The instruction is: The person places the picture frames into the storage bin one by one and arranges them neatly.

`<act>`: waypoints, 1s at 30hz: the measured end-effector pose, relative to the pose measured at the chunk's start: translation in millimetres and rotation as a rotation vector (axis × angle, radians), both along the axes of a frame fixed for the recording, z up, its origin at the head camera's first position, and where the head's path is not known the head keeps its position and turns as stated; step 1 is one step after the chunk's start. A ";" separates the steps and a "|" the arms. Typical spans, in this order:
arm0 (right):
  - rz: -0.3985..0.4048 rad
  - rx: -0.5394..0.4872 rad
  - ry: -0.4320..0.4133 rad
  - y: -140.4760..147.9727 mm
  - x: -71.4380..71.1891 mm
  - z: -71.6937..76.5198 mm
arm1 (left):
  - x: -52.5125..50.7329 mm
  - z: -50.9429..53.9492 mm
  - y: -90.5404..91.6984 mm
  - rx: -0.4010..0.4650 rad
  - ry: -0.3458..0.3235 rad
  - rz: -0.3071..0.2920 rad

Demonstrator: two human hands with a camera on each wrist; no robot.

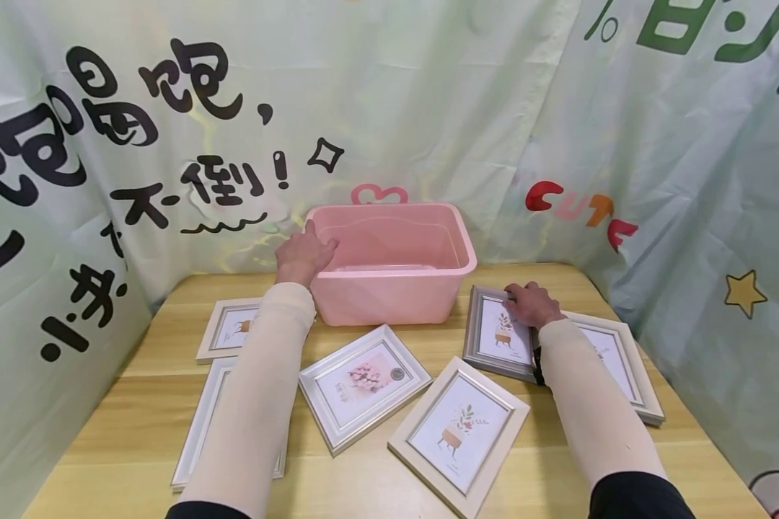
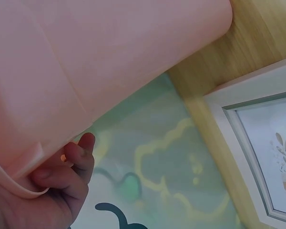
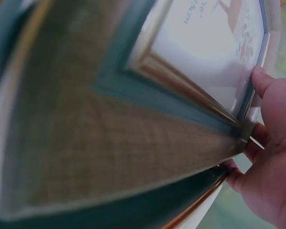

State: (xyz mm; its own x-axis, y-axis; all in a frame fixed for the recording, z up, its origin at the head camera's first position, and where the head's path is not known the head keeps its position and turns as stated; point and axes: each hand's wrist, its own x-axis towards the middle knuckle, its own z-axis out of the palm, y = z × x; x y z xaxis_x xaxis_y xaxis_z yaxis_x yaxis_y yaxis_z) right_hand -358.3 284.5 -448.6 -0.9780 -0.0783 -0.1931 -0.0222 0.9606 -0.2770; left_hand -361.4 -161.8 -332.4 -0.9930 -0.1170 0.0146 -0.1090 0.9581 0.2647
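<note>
With our left hand [image 1: 301, 256] we are gripping the left end of a pink plastic tub [image 1: 386, 300], our fingers curling around its rim. With our right hand [image 1: 534, 304] we are pinching the far edge of a grey picture frame [image 1: 500, 331], our thumb pressing its front. The tub is standing at the back of a wooden table [image 1: 130, 432], and the grey frame is lying to its right, just beside a cream-white frame [image 1: 615, 357]. Nearer us, a beige frame with a potted-plant print [image 1: 459, 436] is lying right of a silver frame with a pink-flower print [image 1: 366, 388]. Farther left, our sleeve is partly covering an upper pale frame [image 1: 229, 328] and a lower pale frame [image 1: 197, 423].
</note>
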 end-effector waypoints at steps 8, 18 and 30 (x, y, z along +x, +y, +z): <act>0.002 0.000 0.034 -1.1 1.6 -2.1 | -1.8 -2.7 0.1 0.000 -0.003 0.010; 0.023 0.035 0.050 -0.2 1.2 1.5 | -0.2 -0.2 0.6 -0.013 -0.002 0.012; 0.044 -0.023 0.102 3.2 0.2 5.6 | 2.0 1.8 1.9 -0.018 -0.010 0.013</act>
